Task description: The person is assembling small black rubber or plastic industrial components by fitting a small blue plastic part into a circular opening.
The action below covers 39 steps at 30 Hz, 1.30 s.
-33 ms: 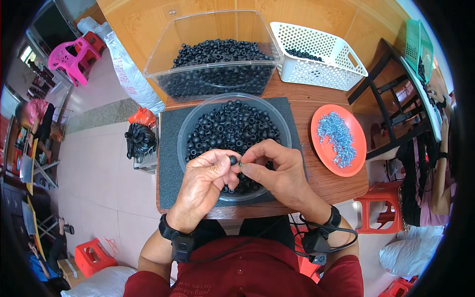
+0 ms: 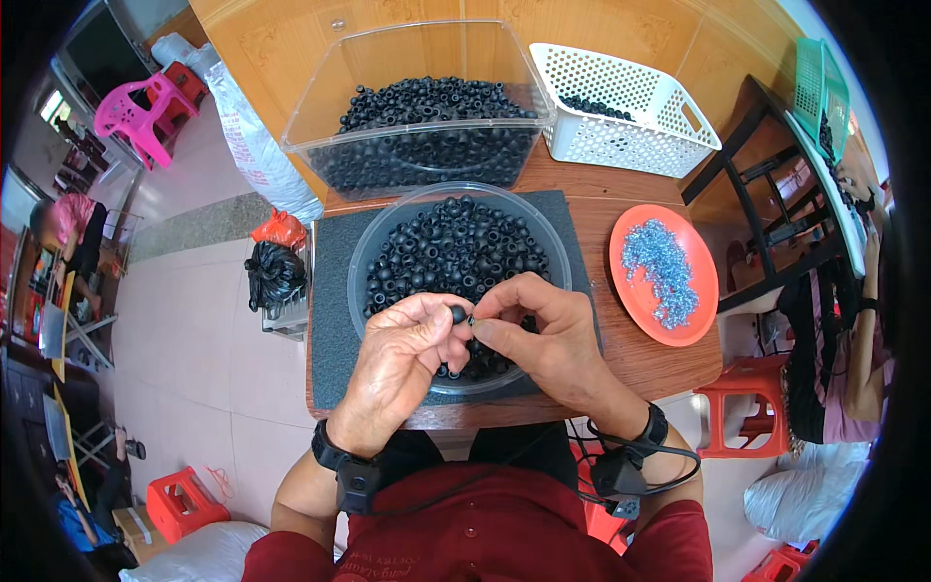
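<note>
My left hand [image 2: 405, 351] pinches a small round black cap [image 2: 458, 314] between thumb and fingers. Close beside it, the thumb and index finger of my right hand [image 2: 539, 332] are pressed together on a tiny piece at the cap's edge, too small to name. Both hands are over a clear round tub [image 2: 357, 267] filled with the same kind of black hollow caps [image 2: 456, 247]. On the right of the table lies an orange plate [image 2: 700, 312] with a heap of tiny shiny bluish clear pieces [image 2: 667, 276].
A clear rectangular bin [image 2: 417, 136] full of black caps stands behind the tub. Right of it is a white perforated basket [image 2: 626, 136] with some caps. A dark mat [image 2: 335, 320] lies under the tub on the wooden table [image 2: 601, 209]. Other people sit at either side.
</note>
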Tool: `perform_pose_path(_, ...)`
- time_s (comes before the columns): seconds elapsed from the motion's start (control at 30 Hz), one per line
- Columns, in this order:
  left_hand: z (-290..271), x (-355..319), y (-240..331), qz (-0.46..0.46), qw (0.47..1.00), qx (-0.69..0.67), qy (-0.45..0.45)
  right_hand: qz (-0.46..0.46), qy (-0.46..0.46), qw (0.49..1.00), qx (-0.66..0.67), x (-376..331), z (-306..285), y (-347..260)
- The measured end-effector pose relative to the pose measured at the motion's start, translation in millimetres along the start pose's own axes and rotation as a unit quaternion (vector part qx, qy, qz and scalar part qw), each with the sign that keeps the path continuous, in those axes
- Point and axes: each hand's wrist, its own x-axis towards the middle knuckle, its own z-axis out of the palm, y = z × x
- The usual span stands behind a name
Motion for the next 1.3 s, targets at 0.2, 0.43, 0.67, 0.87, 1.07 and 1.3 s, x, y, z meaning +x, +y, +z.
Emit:
perform_pose_path(0.2, 5, 1, 0, 0.016, 1.0, 0.004, 0.013, -0.006, 0.004, 1.0, -0.015, 2, 1, 8)
perform_pose_path(0.43, 1, 6, -8, 0.039, 0.998, 0.027, 0.028, -0.01, 0.005, 1.0, -0.021, 3, 4, 5)
perform_pose_path(0.67, 2, 5, -9, 0.056, 0.997, 0.03, 0.033, -0.035, -0.004, 0.999, -0.038, 5, 4, 4)
perform_pose_path(0.87, 4, 2, -12, 0.047, 0.998, 0.026, 0.035, -0.002, -0.003, 1.0, -0.031, 4, 2, 8)
perform_pose_path(1.07, 6, 1, -12, 0.049, 0.998, 0.029, 0.026, 0.038, 0.006, 0.999, -0.031, 8, 0, 5)
perform_pose_path(1.3, 4, 5, 6, 0.087, 0.99, 0.096, 0.049, 0.058, -0.039, 0.996, 0.057, 34, 7, -3)
